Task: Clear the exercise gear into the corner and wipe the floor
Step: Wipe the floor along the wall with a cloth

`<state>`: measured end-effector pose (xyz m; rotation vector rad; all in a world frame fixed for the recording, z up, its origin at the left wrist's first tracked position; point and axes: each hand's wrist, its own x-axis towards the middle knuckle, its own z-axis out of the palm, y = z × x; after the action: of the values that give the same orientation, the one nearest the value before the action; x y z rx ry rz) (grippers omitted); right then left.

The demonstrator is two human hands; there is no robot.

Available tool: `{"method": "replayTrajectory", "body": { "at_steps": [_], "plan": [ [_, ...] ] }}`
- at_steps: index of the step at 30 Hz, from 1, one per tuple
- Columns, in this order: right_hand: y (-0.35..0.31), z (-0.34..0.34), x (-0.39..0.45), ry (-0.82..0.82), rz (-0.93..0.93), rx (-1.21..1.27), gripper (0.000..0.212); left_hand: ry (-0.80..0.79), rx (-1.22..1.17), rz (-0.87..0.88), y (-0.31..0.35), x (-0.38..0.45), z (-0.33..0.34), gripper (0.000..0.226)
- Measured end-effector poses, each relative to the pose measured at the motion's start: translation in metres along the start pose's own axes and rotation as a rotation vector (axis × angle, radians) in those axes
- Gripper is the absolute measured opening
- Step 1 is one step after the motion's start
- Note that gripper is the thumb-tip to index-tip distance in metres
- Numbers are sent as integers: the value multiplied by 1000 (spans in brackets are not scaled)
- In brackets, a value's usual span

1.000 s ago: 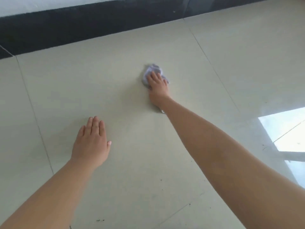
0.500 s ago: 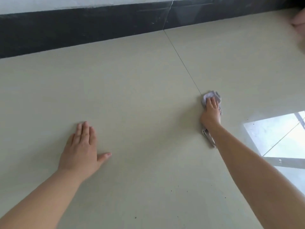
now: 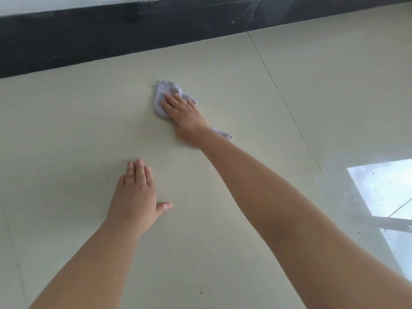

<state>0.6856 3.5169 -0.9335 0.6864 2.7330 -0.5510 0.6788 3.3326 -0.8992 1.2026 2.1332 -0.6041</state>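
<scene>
Your right hand presses flat, fingers spread, on the cloth at 12 o'clock; your left hand rests flat on the floor.

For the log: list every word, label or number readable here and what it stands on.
None. The cloth under the right hand, the floor tiles under the left hand, and the dark baseboard bear no text, label or number.
</scene>
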Motion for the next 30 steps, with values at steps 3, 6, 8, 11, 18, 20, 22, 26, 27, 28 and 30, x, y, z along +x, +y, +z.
{"method": "replayTrajectory", "body": {
  "at_steps": [3, 6, 8, 11, 18, 20, 22, 26, 27, 28, 30],
  "plan": [
    [16, 16, -63, 8, -43, 70, 58, -12, 30, -2, -2, -2, -1, 95],
    [62, 36, -150, 79, 57, 149, 66, -22, 46, -8, -1, -3, -3, 93],
    [104, 41, -195, 166, 299, 177, 66, -26, 46, -13, 0, -3, -2, 93],
    [147, 23, -218, 266, 702, 187, 52, -19, 45, -15, 1, -2, 0, 94],
    [94, 10, -109, 159, 498, 168, 60, -9, -57, 13, -1, -2, 1, 93],
    [45, 22, -100, 106, 314, 144, 62, 5, -103, 21, -6, -3, 2, 88],
    [5, 39, -115, 83, 219, 117, 64, 32, -113, 25, -7, -5, 2, 84],
    [-8, 77, -191, 93, -25, 107, 57, 83, -186, -8, 0, -8, 3, 83],
    [-2, 82, -209, 78, -54, 92, 57, 115, -210, -6, 2, -10, 5, 81],
    [13, 86, -224, 96, -50, 45, 58, 151, -228, 7, 3, -13, 8, 79],
    [49, 80, -250, 57, 97, 98, 61, 205, -260, 45, 6, -22, 18, 74]
  ]
}}
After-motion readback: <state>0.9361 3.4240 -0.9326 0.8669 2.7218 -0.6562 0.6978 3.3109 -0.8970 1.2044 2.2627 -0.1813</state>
